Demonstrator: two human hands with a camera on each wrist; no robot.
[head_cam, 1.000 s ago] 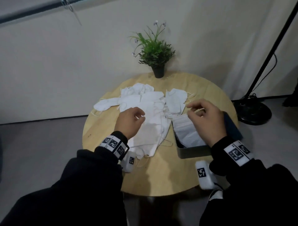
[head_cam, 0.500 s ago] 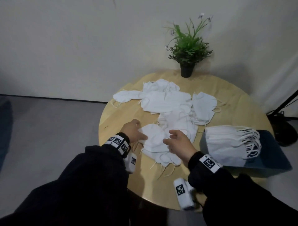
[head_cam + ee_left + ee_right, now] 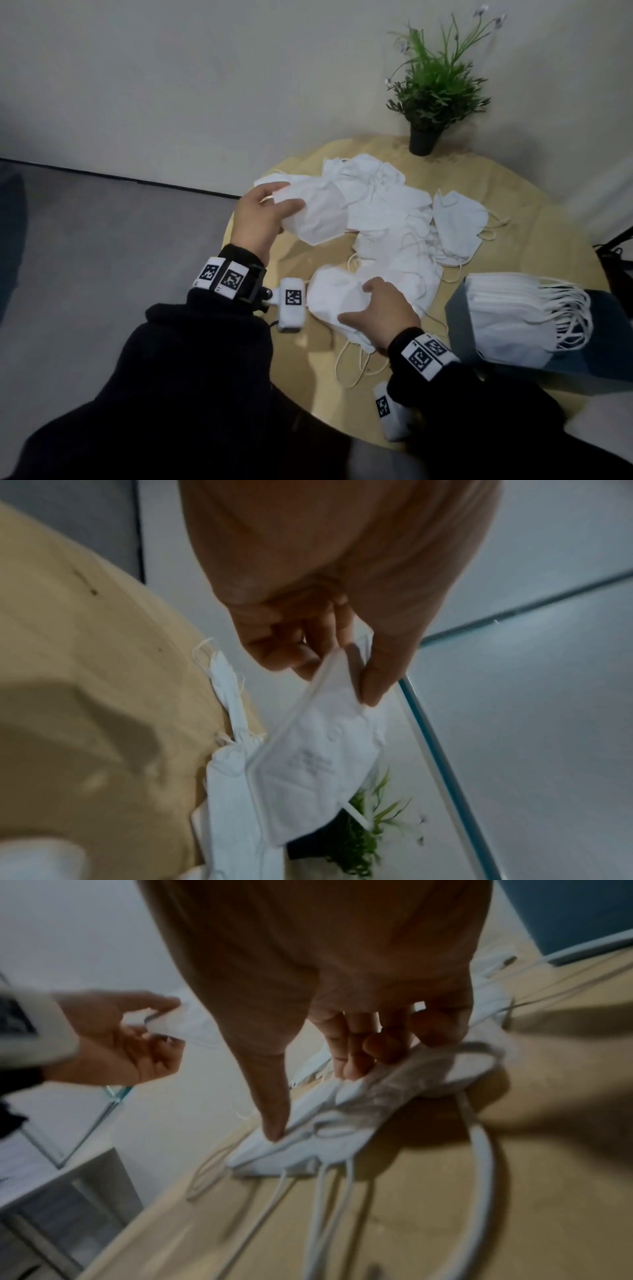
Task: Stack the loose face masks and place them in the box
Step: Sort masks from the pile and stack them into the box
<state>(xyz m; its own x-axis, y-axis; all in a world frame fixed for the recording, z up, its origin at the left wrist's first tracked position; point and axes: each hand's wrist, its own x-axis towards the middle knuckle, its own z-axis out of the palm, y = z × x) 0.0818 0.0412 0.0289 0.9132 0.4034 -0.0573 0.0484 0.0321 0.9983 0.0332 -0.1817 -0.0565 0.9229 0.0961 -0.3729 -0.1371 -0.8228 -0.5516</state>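
Observation:
Loose white face masks (image 3: 387,205) lie heaped mid-table. My left hand (image 3: 291,197) is raised at the heap's left edge and pinches one white mask (image 3: 318,219) between thumb and fingers; the left wrist view shows this mask (image 3: 318,764) hanging from the hand (image 3: 337,680). My right hand (image 3: 356,301) lies on a small near stack of masks (image 3: 332,298), thumb and curled fingers holding it on the table (image 3: 311,1104). The dark box (image 3: 459,329) stands at the right with a thick stack of masks (image 3: 513,318) sticking out.
The round wooden table (image 3: 534,192) stands against a pale wall. A potted plant (image 3: 431,85) stands at its far edge. Ear loops (image 3: 352,370) trail from the near stack toward me. A dark stand base (image 3: 616,253) is beyond the table's right edge.
My right hand left the box and came to the near stack. My left hand moved from that stack up to the heap's left edge and lifted a mask. The head view swung left.

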